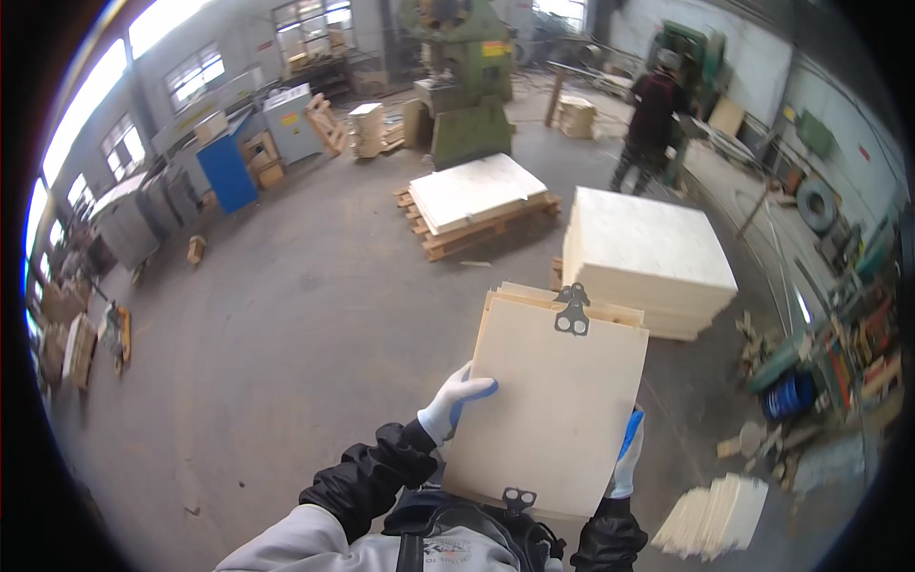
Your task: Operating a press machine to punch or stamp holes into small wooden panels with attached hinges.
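A stack of thin, pale wooden boards (548, 400) is held upright-tilted in front of my body, with dark metal plates with two round holes (572, 317) at its top edge and another (519, 500) at the bottom. My left hand (453, 405), in a white and blue glove, is closed on the stack's left edge, thumb over the front board. My right hand (624, 458), gloved alike, grips the right edge and is partly hidden behind the boards.
Ahead are two large board piles (648, 238) (477, 191) on pallets and a green press (472, 133). A person (643, 124) stands at the right near machinery. Cut pieces (710, 515) lie at lower right, a blue drum (786, 396) beyond. A pallet truck (121, 338) is left.
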### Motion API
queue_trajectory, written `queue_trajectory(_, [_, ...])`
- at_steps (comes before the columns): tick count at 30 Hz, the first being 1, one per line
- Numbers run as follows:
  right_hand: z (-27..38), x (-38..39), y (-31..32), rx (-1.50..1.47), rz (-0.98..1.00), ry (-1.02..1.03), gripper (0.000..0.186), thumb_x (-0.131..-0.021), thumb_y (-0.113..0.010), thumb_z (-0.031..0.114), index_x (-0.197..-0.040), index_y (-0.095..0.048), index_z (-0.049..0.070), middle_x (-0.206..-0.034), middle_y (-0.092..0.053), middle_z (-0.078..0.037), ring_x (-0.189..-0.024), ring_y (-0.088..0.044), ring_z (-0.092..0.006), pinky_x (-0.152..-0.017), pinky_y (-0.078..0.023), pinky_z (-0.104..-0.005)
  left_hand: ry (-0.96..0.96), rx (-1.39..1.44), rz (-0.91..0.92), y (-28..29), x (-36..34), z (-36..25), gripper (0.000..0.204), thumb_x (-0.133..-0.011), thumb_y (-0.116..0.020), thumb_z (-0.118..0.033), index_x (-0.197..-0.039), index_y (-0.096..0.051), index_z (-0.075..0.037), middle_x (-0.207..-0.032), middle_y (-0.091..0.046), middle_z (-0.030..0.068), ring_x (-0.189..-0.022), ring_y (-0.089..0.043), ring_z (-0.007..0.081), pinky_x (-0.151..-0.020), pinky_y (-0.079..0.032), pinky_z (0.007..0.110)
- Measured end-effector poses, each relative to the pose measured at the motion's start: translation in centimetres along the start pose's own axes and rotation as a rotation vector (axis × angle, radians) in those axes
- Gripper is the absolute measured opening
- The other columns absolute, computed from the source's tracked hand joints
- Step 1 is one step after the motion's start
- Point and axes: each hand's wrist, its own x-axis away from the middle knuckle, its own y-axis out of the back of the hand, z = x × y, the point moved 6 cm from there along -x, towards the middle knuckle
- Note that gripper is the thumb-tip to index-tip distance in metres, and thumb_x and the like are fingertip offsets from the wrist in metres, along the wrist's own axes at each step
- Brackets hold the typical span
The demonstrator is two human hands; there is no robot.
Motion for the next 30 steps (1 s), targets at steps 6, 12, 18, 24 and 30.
queue_trajectory(6, [-7.4, -8.1, -12.6, 0.148, 0.086, -0.016, 0.05, -0.111, -0.035, 0.049, -0.13, -0.054, 0.006, -0.118, -0.063, -0.005, -0.106, -0.062, -0.0181, -0.092, -0.054, -0.0344, -0.01, 0.183, -0.209, 12.7, -1.6, -7.2, 0.058, -0.091, -0.073, -0.023, -0.138, -0.048, 0.0, -0.124, -0.062, 0.011, -0.109, -0.063, 0.0197, -0.092, -0.054, 0.035])
queue_trajectory(12, [-18.1, -17.5, -24.4, 0.129, 0.325, -0.26, 0.061, -0.11, -0.024, 0.055, -0.133, -0.053, 0.006, -0.115, -0.063, -0.007, -0.104, -0.063, -0.0181, -0.091, -0.054, -0.033, 0.044, 0.253, -0.387, 26.3, -5.3, -14.2, 0.052, -0.091, -0.073, -0.023, -0.132, -0.052, 0.0, -0.118, -0.064, 0.011, -0.103, -0.066, 0.0207, -0.088, -0.057, 0.036])
queue_trajectory(18, [-32.2, -28.5, -36.1, 0.081, 0.373, -0.43, 0.063, -0.11, -0.022, 0.054, -0.136, -0.051, 0.005, -0.119, -0.063, -0.007, -0.106, -0.063, -0.0161, -0.091, -0.054, -0.0309, 0.052, 0.272, -0.507, 42.5, -11.1, -22.2, 0.051, -0.091, -0.074, -0.024, -0.131, -0.052, 0.0, -0.112, -0.066, 0.011, -0.098, -0.068, 0.0217, -0.085, -0.059, 0.036])
queue_trajectory(24, [-46.3, -44.4, -49.7, -0.107, 0.491, -0.639, 0.054, -0.111, -0.032, 0.05, -0.132, -0.055, 0.006, -0.117, -0.063, -0.004, -0.109, -0.063, -0.0149, -0.094, -0.054, -0.0304, -0.141, 0.371, -0.708, 57.3, -15.8, -31.2, 0.039, -0.097, -0.064, -0.026, -0.126, -0.058, -0.001, -0.11, -0.069, 0.0134, -0.096, -0.071, 0.0237, -0.082, -0.062, 0.039])
queue_trajectory(30, [-55.6, -55.0, -68.7, 0.251, 0.866, -0.545, 0.058, -0.11, -0.04, 0.043, -0.148, -0.044, 0.0, -0.142, -0.056, -0.009, -0.13, -0.052, -0.0172, -0.111, -0.04, -0.0317, -0.375, 0.515, -0.848, 68.7, -16.3, -39.9, 0.036, -0.1, -0.059, -0.025, -0.125, -0.06, 0.0, -0.115, -0.069, 0.0158, -0.096, -0.072, 0.0255, -0.085, -0.06, 0.039])
